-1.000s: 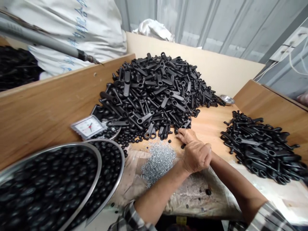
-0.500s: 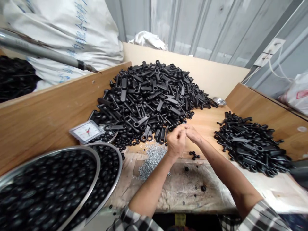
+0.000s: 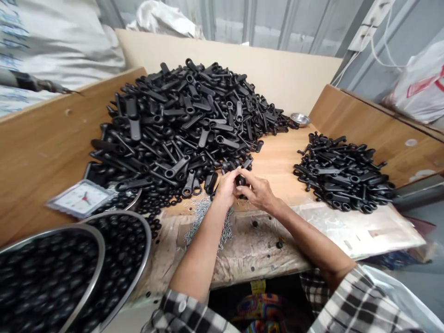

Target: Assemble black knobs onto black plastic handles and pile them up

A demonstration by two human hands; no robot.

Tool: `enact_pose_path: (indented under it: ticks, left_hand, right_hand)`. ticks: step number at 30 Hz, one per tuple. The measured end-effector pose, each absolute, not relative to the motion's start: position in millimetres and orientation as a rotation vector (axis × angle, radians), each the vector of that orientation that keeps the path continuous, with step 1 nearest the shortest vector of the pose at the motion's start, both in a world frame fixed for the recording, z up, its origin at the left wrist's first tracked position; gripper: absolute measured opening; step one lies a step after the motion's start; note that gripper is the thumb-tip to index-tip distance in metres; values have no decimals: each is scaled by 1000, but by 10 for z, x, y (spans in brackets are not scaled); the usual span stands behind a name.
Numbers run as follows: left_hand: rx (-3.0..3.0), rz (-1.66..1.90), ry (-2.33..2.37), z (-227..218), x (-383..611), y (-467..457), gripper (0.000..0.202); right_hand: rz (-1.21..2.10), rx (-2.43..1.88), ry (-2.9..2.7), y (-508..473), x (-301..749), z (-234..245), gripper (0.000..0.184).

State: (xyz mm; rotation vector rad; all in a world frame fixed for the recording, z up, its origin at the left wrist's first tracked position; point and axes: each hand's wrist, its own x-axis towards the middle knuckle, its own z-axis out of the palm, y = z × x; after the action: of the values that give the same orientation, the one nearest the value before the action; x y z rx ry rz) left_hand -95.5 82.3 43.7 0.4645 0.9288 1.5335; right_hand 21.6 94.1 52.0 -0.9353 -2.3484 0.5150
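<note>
My left hand (image 3: 227, 188) and my right hand (image 3: 257, 189) meet fingertip to fingertip at the front edge of the large pile of black crank handles (image 3: 187, 115). Between thumb and fingers of the right hand is a small round black knob (image 3: 240, 180). The left fingers are bent closed against it; what else they hold is hidden. Partly under the left forearm lies a heap of small silver pins or screws (image 3: 199, 217). A few loose black knobs (image 3: 279, 245) lie on the worn board below the hands.
On the right is a smaller pile of black handles (image 3: 342, 178). Two metal-rimmed basins (image 3: 147, 240) of black knobs stand at left, beside a square clock (image 3: 81, 197). A small metal bowl (image 3: 300, 120) sits at the back. Above the left wooden side hangs a power driver (image 3: 38, 84).
The view has shifted right and down. My hands have turned from tightly pressed together to fingertips meeting, and a black knob now shows between them. The few knobs beside the right wrist are no longer visible.
</note>
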Motion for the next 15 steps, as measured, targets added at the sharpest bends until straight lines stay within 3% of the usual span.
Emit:
enact_pose_path:
  ticks: [5,9,15]
  left_hand:
    - [377,1696,1016,475,-1026,834,25]
    - [377,1669,885,497,-1176,817,20]
    - [278,1540,773,427,-1278,847,17]
  right_hand:
    - [621,-793,-2384,1029,324,420,47]
    - [454,-964,-2395,1198,498,394,34]
    - [231,-1102,-2877,1315,501,245,26]
